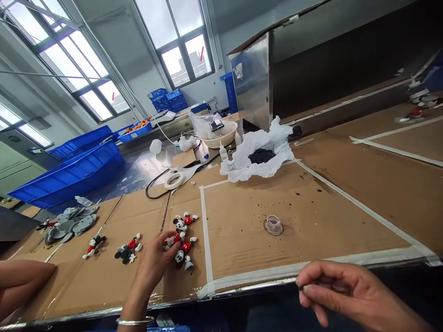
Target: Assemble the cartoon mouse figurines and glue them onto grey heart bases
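My left hand (154, 260) reaches into a small group of Mickey Mouse figurines, its thumb and fingers closed round one figurine (177, 238) with red shorts. Another figurine (183, 221) lies just beyond my fingers, and a third (185, 249) lies close beside them. Over the near table edge, my right hand (341, 290) is pinched, with a tiny black piece (301, 287) showing at the fingertips. A clear plastic ring-shaped cup (273, 225) sits on the cardboard inside the taped area. Beyond it, crumpled white paper (238, 167) holds a heap of small black pieces (262, 156).
More figurines (128, 249) lie left of my hand. Grey discs (72, 222) are piled near a co-worker's arm (26, 281). A tape roll (174, 180), a small bottle (223, 152), a basket (221, 139) and blue bins (69, 177) stand farther back. Dark specks dot the cardboard.
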`<state>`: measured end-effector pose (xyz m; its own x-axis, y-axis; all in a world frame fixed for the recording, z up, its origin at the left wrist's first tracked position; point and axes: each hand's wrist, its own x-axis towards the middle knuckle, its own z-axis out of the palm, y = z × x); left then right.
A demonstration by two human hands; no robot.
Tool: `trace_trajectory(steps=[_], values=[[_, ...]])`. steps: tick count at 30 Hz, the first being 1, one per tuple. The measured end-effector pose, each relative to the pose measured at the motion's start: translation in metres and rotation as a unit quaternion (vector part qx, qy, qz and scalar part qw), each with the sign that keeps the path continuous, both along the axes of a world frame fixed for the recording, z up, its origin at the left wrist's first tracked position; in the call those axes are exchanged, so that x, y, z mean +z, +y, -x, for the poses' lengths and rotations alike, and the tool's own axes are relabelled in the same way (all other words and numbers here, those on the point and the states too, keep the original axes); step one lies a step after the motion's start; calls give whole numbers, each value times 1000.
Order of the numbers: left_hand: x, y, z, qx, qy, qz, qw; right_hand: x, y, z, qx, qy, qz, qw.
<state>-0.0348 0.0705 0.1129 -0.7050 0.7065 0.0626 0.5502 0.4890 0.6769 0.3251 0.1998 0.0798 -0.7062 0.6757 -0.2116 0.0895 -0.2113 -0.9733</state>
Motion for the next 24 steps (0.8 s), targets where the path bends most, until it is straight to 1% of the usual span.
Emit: trace_trajectory(steps=[2,4,6,8,11,14,18,20,22,24], values=[[-3,-3,1,33,-11,-35,999,-6,-8,7,37,38,53,997],[-10,-9,4,78,-43,-94,992,-12,-13,13,66,64,88,992],[-19,-15,7,120,-87,-163,975,-16,-17,19,88,68,94,989],[-27,-19,11,148,-130,-212,957,-17,-20,25,108,71,91,988],[-31,-23,15,174,-174,-231,941,-16,-26,33,122,73,89,986],[-23,-24,15,172,-175,-229,942,-17,-31,37,125,70,96,985],[-2,-19,13,114,-149,-203,961,-19,-36,39,130,60,89,986],[8,-14,13,93,-141,-197,966,-19,-37,40,131,55,80,987],[16,-7,15,91,-136,-207,964,-18,-37,40,134,53,76,987],[24,-2,17,105,-134,-235,957,-18,-37,40,129,52,74,987]])
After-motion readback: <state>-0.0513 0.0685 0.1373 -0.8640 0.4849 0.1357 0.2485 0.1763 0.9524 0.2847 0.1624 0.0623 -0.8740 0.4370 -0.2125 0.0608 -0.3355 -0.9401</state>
